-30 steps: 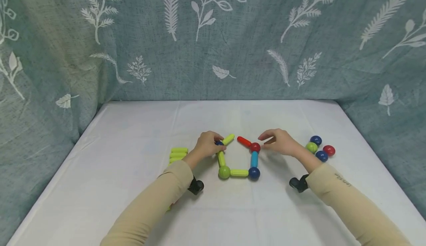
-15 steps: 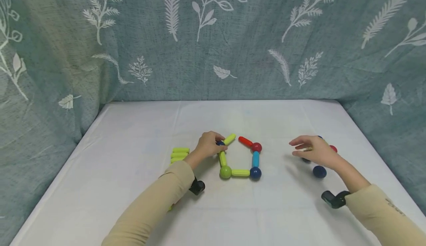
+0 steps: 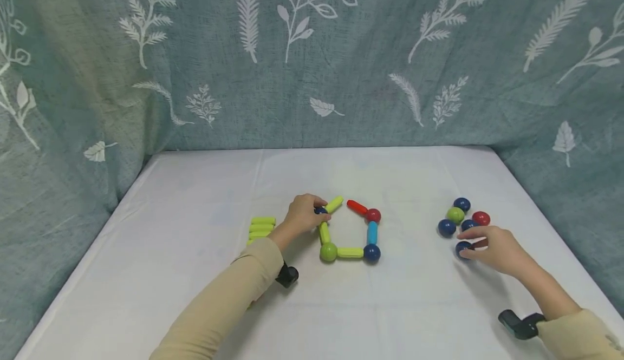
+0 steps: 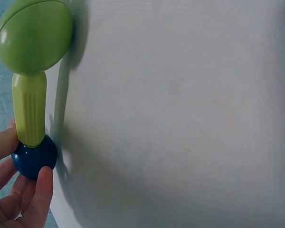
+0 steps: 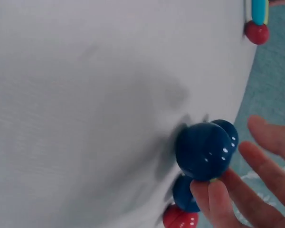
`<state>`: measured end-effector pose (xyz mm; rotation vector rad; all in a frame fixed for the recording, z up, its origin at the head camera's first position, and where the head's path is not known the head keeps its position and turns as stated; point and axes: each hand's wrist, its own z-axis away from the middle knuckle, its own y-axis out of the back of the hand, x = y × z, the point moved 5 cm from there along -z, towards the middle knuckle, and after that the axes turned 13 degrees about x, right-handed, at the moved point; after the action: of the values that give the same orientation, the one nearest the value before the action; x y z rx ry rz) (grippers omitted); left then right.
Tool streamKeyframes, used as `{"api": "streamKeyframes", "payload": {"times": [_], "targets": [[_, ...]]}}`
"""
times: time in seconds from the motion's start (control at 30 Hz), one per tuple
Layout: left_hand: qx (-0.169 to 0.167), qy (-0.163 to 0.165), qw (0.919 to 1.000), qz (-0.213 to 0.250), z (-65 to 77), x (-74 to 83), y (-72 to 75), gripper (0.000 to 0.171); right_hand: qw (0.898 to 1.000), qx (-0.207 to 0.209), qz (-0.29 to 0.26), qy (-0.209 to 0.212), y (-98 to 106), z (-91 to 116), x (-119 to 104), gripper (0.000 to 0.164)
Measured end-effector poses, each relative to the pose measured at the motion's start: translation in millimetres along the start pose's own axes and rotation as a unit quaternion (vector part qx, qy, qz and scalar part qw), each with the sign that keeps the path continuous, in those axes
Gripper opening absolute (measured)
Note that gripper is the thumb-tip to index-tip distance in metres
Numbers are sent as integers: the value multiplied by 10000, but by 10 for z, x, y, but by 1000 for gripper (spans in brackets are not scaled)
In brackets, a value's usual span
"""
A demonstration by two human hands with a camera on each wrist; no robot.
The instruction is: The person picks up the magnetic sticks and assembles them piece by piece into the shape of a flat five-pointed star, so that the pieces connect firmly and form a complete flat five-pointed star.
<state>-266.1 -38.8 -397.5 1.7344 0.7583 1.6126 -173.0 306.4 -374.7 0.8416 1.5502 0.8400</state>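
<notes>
Around the blue ball (image 4: 34, 159) at the upper left corner of a ball-and-rod frame, my left hand (image 3: 303, 213) pinches with thumb and fingers. A yellow-green rod (image 4: 29, 109) joins that ball to a green ball (image 3: 329, 252). Another yellow-green rod (image 3: 333, 204) points from it toward a red rod (image 3: 357, 207), with a gap between their tips. The red rod meets a red ball (image 3: 373, 215), above a light blue rod (image 3: 372, 233). My right hand (image 3: 494, 249) is spread at a loose blue ball (image 5: 203, 151), thumb at its edge and fingers just beside it.
Loose balls, among them a green ball (image 3: 455, 215) and a red ball (image 3: 481, 218), cluster just beyond my right hand. Several yellow-green rods (image 3: 262, 228) lie left of the frame, partly behind my left forearm. A leaf-patterned curtain (image 3: 312, 78) hangs behind the white table (image 3: 195, 187).
My right hand has left the red ball's side and moved right and nearer, to the loose blue ball. Another blue ball now shows beside the cluster. My left hand stays put.
</notes>
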Motion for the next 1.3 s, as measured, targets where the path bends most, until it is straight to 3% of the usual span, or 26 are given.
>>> {"api": "streamKeyframes", "payload": {"times": [0.27,0.47,0.73,0.87,1.07,1.3], "targets": [[-8,54,10000,24,-6,3,-1,35,9998,14,-33,-196,-64,11,-38,26],[58,-53,9999,94,28,5,9,34,9994,46,-334,-76,-160,-53,-151,25],[58,-152,9999,33,51,-19,25,35,9909,-60,-1343,119,-393,-542,-620,30],[131,-91,9999,40,51,-40,56,34,9869,-148,-1590,249,-566,-832,-870,29],[151,-102,9998,82,65,-49,54,34,9865,-396,-1575,197,-779,-1157,-1146,27],[199,-64,9997,132,61,-45,74,34,9876,-564,-1463,60,-937,-1389,-1305,28]]}}
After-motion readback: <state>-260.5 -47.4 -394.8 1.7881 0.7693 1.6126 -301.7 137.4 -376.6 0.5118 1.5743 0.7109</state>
